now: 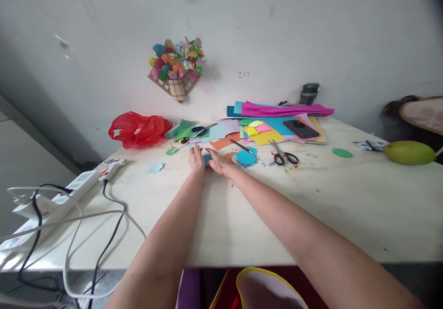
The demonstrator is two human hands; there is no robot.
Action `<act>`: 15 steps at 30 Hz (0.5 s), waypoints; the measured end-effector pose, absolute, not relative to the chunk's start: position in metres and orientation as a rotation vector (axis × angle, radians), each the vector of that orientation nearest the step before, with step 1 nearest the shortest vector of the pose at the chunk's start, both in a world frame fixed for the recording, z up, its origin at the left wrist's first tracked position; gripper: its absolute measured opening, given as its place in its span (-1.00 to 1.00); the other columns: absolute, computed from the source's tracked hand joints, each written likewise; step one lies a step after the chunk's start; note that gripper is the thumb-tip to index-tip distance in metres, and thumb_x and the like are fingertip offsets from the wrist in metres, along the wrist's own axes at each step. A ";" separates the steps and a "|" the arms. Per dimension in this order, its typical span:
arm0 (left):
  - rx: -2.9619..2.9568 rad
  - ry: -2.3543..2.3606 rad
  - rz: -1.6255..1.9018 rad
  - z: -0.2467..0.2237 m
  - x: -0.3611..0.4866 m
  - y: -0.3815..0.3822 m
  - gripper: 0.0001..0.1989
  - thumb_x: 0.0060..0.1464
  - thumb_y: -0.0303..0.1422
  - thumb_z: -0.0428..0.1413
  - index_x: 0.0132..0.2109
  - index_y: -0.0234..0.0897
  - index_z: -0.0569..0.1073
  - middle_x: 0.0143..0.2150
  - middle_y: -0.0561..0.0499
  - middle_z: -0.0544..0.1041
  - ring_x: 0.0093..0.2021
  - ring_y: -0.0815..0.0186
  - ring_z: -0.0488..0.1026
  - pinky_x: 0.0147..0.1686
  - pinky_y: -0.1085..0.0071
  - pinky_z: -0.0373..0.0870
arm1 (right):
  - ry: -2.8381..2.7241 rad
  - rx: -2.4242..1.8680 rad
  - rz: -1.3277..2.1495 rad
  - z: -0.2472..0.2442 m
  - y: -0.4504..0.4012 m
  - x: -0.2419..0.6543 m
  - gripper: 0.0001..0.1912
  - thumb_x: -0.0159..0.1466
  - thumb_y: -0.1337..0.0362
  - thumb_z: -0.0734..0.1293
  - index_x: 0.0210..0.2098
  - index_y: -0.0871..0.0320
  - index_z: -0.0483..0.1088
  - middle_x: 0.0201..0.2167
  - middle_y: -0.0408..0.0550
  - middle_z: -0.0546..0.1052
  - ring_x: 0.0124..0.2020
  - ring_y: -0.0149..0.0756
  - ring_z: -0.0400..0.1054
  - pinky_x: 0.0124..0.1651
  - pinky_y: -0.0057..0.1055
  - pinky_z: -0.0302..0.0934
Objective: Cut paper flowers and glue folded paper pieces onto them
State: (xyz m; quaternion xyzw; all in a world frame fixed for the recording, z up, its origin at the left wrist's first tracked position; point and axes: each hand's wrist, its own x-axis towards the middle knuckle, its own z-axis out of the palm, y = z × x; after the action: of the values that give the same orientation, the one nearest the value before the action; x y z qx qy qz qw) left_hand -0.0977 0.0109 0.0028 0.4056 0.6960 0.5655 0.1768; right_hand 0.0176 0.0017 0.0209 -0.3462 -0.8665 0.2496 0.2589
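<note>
Around a small blue paper piece (207, 159) on the table, my two hands are close together. My left hand (196, 159) rests on its edge at the left of the piece, fingers stretched forward. From the right, my right hand (218, 162) reaches in with fingers extended over the piece, which they partly hide. Just right of my right hand lie blue paper circles (247, 156), with a dark pen (241, 146) across them and an orange paper piece (230, 157) beside them. Black-handled scissors (284, 155) lie partly open farther right, among tiny coloured paper scraps.
Coloured paper sheets (221, 131), a phone (301, 129) and a second pair of scissors (204, 129) lie at the back. A red plastic bag (138, 129) sits back left. Power strips (55, 209) with cables occupy the left edge. A yellow-green fruit (409, 152) lies at right.
</note>
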 end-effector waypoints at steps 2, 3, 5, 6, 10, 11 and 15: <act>1.164 2.027 1.619 0.010 -0.094 0.007 -0.51 0.25 -0.13 -0.31 -0.02 -0.26 0.40 -0.04 -0.13 0.53 0.01 0.22 0.44 -0.02 0.32 0.32 | -2.314 -0.968 0.717 0.022 0.002 0.020 -0.30 0.12 0.46 0.10 0.28 0.46 0.03 0.31 0.22 0.11 0.31 -0.21 -0.01 0.30 -0.34 -0.08; 1.210 2.078 1.601 0.015 -0.092 0.004 -0.53 0.24 -0.13 -0.28 -0.05 -0.27 0.42 -0.04 -0.14 0.52 0.01 0.19 0.43 0.00 0.30 0.30 | -2.291 -0.970 0.712 0.023 0.003 0.022 -0.30 0.12 0.47 0.11 0.27 0.45 0.04 0.30 0.21 0.12 0.31 -0.23 0.00 0.30 -0.36 -0.08; 1.351 2.175 1.525 0.025 -0.087 -0.002 -0.60 0.20 -0.15 -0.16 -0.07 -0.28 0.44 -0.05 -0.13 0.53 0.01 0.14 0.42 0.00 0.27 0.28 | -2.237 -0.968 0.655 0.027 0.007 0.027 -0.34 0.12 0.48 0.11 0.25 0.39 0.13 0.27 0.16 0.20 0.27 -0.25 0.07 0.27 -0.39 -0.04; 1.443 2.217 1.464 0.030 -0.084 -0.005 -0.66 0.18 -0.19 -0.11 -0.09 -0.26 0.45 -0.06 -0.11 0.54 0.00 0.14 0.41 0.00 0.27 0.27 | -2.201 -1.002 0.611 0.030 0.010 0.031 -0.38 0.13 0.48 0.11 0.21 0.34 0.20 0.23 0.13 0.27 0.24 -0.26 0.13 0.25 -0.39 0.00; 1.885 2.295 0.976 0.043 -0.066 -0.006 -0.79 0.06 -0.28 0.05 -0.19 -0.21 0.50 -0.18 -0.07 0.57 0.00 0.09 0.39 0.07 0.20 0.16 | -2.113 -1.338 0.493 0.049 0.024 0.071 -0.60 0.16 0.39 0.20 -0.02 0.18 0.43 -0.04 0.00 0.52 0.00 -0.23 0.37 0.04 -0.39 0.20; 1.982 2.283 0.858 0.045 -0.060 -0.005 -0.79 0.04 -0.26 0.08 -0.20 -0.21 0.51 -0.19 -0.08 0.57 0.02 0.07 0.37 0.09 0.18 0.13 | -2.105 -1.442 0.443 0.054 0.025 0.084 -0.63 0.14 0.36 0.23 -0.06 0.15 0.45 -0.06 -0.01 0.53 -0.02 -0.21 0.38 0.00 -0.39 0.22; 2.182 2.246 0.515 0.045 -0.042 0.004 -0.57 -0.09 0.00 0.16 -0.17 -0.21 0.50 -0.15 -0.17 0.54 0.04 -0.03 0.34 0.08 0.09 0.09 | -2.282 -1.704 0.342 0.072 0.021 0.132 -0.64 0.03 0.14 0.39 -0.17 0.09 0.48 -0.23 0.00 0.58 -0.19 -0.14 0.44 -0.19 -0.37 0.26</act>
State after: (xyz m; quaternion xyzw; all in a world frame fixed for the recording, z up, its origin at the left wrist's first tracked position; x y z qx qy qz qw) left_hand -0.0421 0.0037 0.0452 0.6876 0.7076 0.1623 -0.0158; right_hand 0.1322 0.0209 0.0717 -0.5885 -0.7882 0.1179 0.1359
